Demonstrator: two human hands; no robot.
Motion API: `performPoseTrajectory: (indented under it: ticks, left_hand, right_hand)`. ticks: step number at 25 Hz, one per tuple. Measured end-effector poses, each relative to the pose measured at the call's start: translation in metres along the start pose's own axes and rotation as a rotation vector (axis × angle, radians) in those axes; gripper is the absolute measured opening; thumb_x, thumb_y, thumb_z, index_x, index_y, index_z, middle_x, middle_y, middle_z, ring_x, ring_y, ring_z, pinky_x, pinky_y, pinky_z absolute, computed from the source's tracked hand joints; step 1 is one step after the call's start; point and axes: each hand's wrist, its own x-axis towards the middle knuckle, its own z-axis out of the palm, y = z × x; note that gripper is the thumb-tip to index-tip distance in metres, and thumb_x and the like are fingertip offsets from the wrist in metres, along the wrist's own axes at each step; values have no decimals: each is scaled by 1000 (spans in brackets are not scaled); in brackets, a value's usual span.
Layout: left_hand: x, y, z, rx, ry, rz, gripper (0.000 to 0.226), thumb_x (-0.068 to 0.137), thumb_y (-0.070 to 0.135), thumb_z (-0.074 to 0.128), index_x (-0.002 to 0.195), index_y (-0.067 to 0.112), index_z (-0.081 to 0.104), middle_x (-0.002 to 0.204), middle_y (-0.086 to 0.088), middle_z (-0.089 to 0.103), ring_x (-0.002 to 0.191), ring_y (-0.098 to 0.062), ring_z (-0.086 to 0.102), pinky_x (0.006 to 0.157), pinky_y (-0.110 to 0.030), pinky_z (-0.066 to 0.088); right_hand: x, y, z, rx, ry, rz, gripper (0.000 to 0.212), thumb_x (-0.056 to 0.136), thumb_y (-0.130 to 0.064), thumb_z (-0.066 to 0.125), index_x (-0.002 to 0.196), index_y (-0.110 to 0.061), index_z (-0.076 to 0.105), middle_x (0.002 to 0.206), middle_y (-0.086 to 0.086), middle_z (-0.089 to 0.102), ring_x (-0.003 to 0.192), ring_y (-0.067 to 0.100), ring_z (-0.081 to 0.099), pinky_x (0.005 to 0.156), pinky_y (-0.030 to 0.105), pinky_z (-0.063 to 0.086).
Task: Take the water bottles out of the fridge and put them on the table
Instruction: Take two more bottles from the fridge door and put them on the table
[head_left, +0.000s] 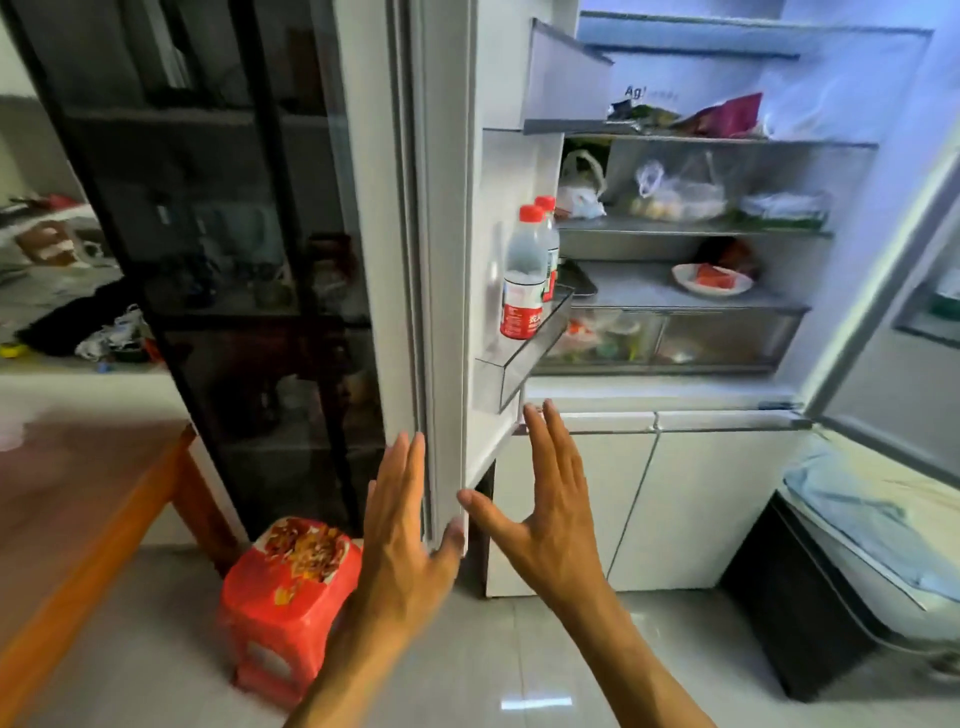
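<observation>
Fingers (410, 452) of both hands spread, empty, flanking fridge door (447, 260), wooden table (78, 499) left

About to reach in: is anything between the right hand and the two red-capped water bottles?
Nothing visible. The right hand is open below the clear door-shelf bin holding both red-capped clear water bottles; only the bin's front lip needs clearing.

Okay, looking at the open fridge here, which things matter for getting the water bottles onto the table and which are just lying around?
Job:
near water bottle
far water bottle
door shelf
fridge door
table

Lying about:
plate of red food
bagged food
red package
</observation>
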Motion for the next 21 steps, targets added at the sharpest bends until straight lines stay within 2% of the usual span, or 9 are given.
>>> performPoseTrajectory:
  ticks: [2,6,9,11,14,17,18,19,21]
  left_hand:
    - [20,22,15,-30,50,29,89,84,33,59,148,45,-2,160,15,3,148,-6,4,120,-46,21]
    - [75,62,45,-106,113,126,86,85,30,59,150,42,3,161,11,12,147,-1,11,115,-7,12]
    - [125,87,70,-152,129,88,83,85,34,58,151,34,8,157,24,8,141,16,6,102,9,9]
    - [156,98,86,-185,126,94,82,86,33,60,151,33,10,149,34,7,129,31,5,90,16,13]
    - [199,102,104,-190,99,35,82,90,28,64,149,39,9,140,42,8,116,41,10,79,13,26]
    - [237,98,122,-120,75,-40,84,88,34,65,143,51,3,127,52,6,101,46,14,72,12,29]
    - [248,97,126,-110,79,-70,86,88,35,65,143,52,2,125,53,6,98,45,17,72,12,29]
    - [258,96,130,-105,83,-104,87,87,36,66,144,51,2,124,52,8,99,41,20,76,8,30]
    - [277,92,142,-100,130,-207,92,84,33,71,146,47,5,130,42,21,110,23,31,87,-9,34]
  right_hand:
    - [21,21,-13,30,0,5,98,77,-69,61,153,-38,6,163,-14,3,150,7,5,120,41,21]
    - [77,64,-36,70,19,14,93,79,-65,62,150,-47,4,162,-20,4,148,-1,5,114,16,17]
    - [118,96,-50,69,1,22,91,81,-64,61,152,-43,8,162,-19,6,148,-2,5,118,32,22]
    - [148,112,-61,76,-8,6,89,82,-65,58,152,-41,9,163,-15,9,148,1,8,119,42,26]
    - [197,129,-69,139,-16,42,84,83,-62,60,149,-47,11,161,-10,22,147,11,23,114,50,35]
    - [246,147,-58,176,-66,8,78,87,-43,65,147,-46,16,161,-13,18,146,11,23,113,51,35]
    - [264,150,-54,206,-82,-7,76,88,-37,66,147,-44,19,160,-14,20,145,7,24,114,47,36]
    - [281,156,-49,256,-98,-19,74,88,-32,67,146,-42,21,156,-13,25,140,-1,28,113,37,38]
    - [315,166,-41,373,-158,-23,73,86,-20,70,141,-41,26,141,-17,38,120,-21,38,99,10,41]
